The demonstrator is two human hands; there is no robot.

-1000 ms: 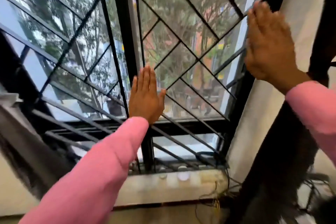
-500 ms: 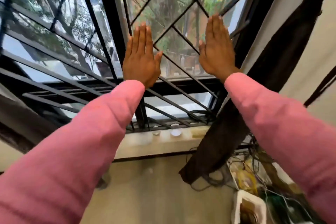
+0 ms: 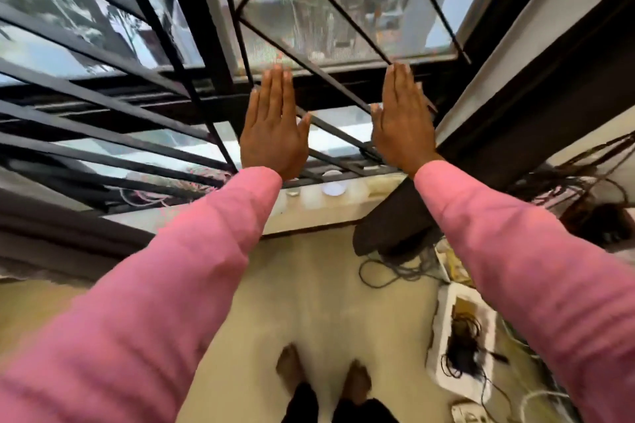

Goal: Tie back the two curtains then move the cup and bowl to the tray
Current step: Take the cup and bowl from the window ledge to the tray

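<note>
Holding the left hand [image 3: 273,134] and the right hand [image 3: 402,127] up flat with straight fingers, gripping nothing, before the black window grille [image 3: 103,99]. Leaving the right curtain [image 3: 515,134] hanging dark just right of the right hand, slanting down past the sill [image 3: 309,213]; touching or not, impossible to tell. Leaving the left curtain [image 3: 51,233] bunched far left, well apart from the left hand. Standing near a white box [image 3: 443,326] of tangled cables on the floor.

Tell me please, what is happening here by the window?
A person in pink sleeves stands at a window with a black grille. The left hand and right hand are held out flat before it, holding nothing. A dark curtain hangs at the right, a second curtain at the left edge. No cup, bowl or tray is in view.
</note>
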